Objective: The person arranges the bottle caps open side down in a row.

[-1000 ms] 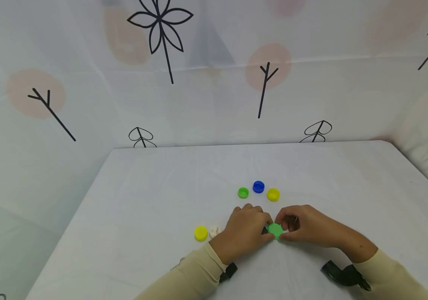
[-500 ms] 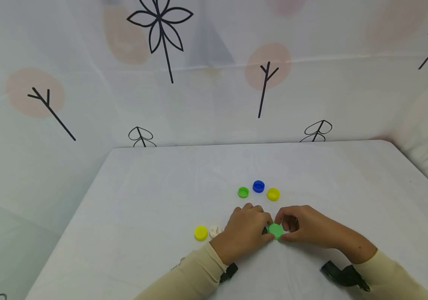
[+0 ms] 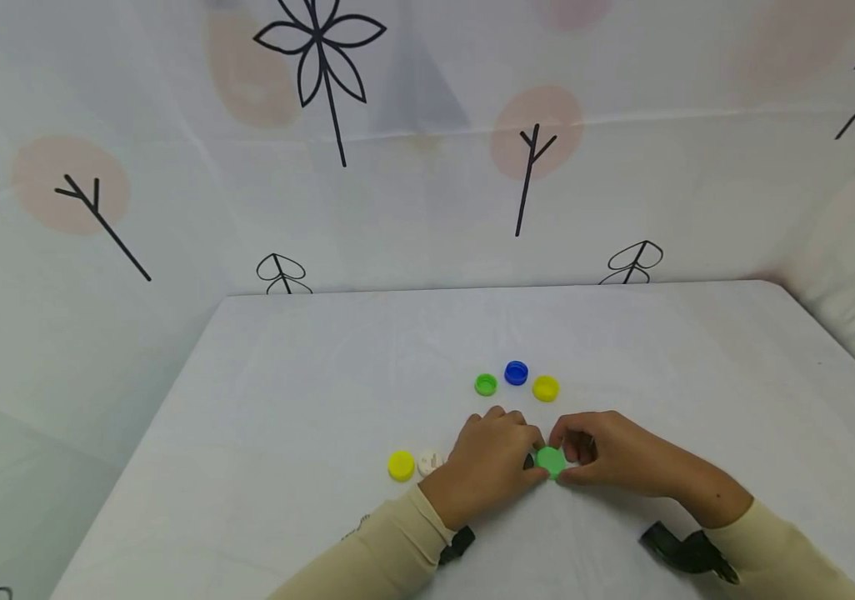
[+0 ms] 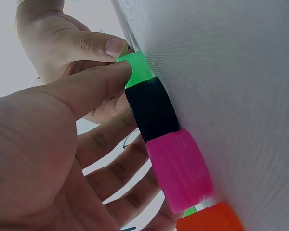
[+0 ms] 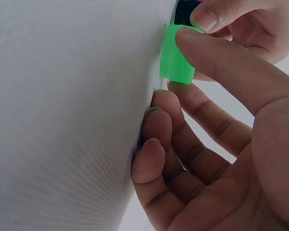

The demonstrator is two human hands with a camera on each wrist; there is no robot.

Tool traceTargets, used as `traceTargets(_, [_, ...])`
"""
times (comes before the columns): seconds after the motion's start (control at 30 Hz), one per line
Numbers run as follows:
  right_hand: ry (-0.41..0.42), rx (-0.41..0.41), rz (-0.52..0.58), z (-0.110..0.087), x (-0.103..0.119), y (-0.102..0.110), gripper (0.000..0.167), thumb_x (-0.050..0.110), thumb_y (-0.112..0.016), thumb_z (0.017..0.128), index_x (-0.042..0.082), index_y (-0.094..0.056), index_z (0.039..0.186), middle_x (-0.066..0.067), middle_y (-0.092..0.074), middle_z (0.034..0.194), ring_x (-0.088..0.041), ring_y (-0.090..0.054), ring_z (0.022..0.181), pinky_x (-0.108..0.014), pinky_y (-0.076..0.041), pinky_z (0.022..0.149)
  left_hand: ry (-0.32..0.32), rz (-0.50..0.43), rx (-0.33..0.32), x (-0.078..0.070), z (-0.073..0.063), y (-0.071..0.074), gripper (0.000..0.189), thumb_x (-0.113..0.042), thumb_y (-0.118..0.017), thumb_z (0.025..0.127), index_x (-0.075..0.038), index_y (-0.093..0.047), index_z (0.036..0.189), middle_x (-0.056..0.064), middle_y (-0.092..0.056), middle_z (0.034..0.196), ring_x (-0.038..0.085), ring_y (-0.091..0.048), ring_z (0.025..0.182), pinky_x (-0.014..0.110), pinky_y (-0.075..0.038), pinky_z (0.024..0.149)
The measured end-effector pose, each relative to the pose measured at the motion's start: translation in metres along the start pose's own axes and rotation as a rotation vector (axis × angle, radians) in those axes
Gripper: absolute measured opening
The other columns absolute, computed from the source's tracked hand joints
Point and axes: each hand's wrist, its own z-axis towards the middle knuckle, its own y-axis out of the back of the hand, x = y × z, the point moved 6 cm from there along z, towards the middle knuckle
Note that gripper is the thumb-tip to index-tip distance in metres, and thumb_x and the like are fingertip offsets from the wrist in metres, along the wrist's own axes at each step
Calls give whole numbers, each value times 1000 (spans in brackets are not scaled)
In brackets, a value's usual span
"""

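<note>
A light green bottle cap (image 3: 551,462) lies flat on the white-covered table between both hands. My right hand (image 3: 615,454) pinches it between thumb and index finger from the right. From the left, the thumb and index finger of my left hand (image 3: 489,462) grip the same cap. In the left wrist view a black cap (image 4: 152,108), a pink cap (image 4: 180,168) and an orange cap (image 4: 212,220) follow it in a touching row. My left hand hides most of these from the head view. Past its wrist, a white cap (image 3: 428,462) and a yellow cap (image 3: 401,466) continue the row.
Farther back on the table stand a small green cap (image 3: 485,385), a blue cap (image 3: 516,372) and another yellow cap (image 3: 546,388). Black straps (image 3: 686,550) hang by both sleeves. A printed cloth backdrop (image 3: 427,200) rises behind the table's far edge.
</note>
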Motion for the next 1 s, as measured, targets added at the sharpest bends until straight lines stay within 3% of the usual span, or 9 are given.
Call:
traceTargets(0.4, [-26,55,-42,-7,2,7,28,22,-79,85,17,-67,110,7,-59,86,-5,-55,80,-21,-51,69,4,-73,-4,3,1,5,30,-46,-72,90,-27,-76,112,-12,-72,100,6,-59,85,26,-47,73])
traceTargets(0.53, [12,-19,-96,-8,8,16,18,18,-72,91,17,-69,109,11,-61,85,-2,-54,80,-21,-51,69,29,-106,-42,9,2,15,29,-46,-69,93,-26,-75,113,-11,-73,102,6,-64,91,28,-50,75])
traceTargets(0.77, [20,-175,-187,11,27,26,11,16,-73,91,13,-72,101,11,-63,80,-5,-57,77,-21,-52,68,83,-166,-128,29,-3,46,31,-42,-68,94,-22,-74,117,-7,-75,109,12,-68,97,31,-53,81])
traceTargets(0.9, [-18,-181,-198,31,37,29,12,17,-72,91,11,-73,101,7,-66,81,-10,-59,78,-21,-52,67,120,-168,-154,47,-5,60,30,-39,-69,94,-22,-73,119,-4,-74,110,14,-68,99,33,-55,87])
traceTargets(1.0, [-36,-159,-188,44,41,27,13,17,-72,92,10,-73,102,4,-66,81,-12,-58,76,-21,-52,65,114,-105,-148,62,-3,64,28,-36,-70,94,-20,-73,117,-2,-75,106,15,-68,95,33,-55,85])
